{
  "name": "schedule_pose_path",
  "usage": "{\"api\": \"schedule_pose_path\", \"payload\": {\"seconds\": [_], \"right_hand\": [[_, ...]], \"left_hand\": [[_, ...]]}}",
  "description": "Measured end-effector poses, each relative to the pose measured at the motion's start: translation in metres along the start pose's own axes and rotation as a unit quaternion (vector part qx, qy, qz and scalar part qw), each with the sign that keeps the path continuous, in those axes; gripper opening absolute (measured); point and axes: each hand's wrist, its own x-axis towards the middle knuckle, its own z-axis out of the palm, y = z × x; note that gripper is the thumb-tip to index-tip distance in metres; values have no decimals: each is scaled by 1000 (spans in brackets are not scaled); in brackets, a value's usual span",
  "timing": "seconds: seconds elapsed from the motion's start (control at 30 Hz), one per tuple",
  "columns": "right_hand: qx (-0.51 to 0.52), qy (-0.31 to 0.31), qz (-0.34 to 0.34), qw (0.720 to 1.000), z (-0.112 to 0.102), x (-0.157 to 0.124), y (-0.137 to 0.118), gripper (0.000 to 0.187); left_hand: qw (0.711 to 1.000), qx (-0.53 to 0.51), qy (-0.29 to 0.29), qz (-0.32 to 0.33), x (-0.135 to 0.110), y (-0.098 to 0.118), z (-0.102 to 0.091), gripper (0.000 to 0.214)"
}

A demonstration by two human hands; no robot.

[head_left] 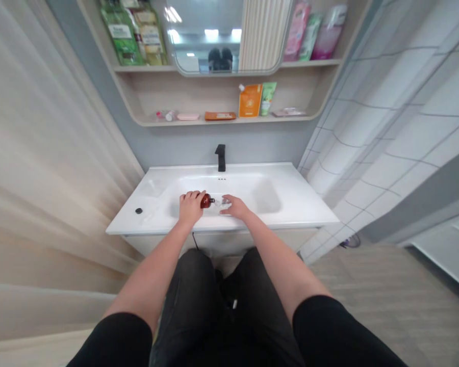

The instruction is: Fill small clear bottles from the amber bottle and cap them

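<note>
1. The left hand (191,208) is closed around an amber bottle (205,201), its fingers (193,194) curled over the top of the body. The bottle lies on its side, with its neck pointing toward the other hand.
2. The right hand (235,206) reaches in from the opposite side, its fingers (225,204) extended and held close together. They are at or just beside a small clear piece (225,201) off the bottle's neck. It may be a pump or cap, but it's too small and blurred to tell, and I can't tell whether those fingers grip it.
3. Both hands and the bottle are above the front of a white basin (229,186), set into the tabletop (126,224) of a vanity. A black faucet (221,157) rises behind the basin, and a small dark round object (138,210) sits on the tabletop to the left.
4. Above the faucet is a wooden shelf (229,120) carrying an orange pouch (250,100) and a green tube (268,98) — smaller items lie along it too. A rounded mirror (222,41) is mounted higher up.
5. A pale curtain (42,127) runs down the left side, with a white tiled wall (378,137) to the right.
</note>
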Motion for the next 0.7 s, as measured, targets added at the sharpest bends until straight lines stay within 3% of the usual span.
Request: {"api": "schedule_pose_path", "payload": {"seconds": [0.7], "right_hand": [[-11, 2, 4, 1000, 0, 0, -1, 87]], "left_hand": [[1000, -2, 9, 10, 0, -1, 0, 61]]}}
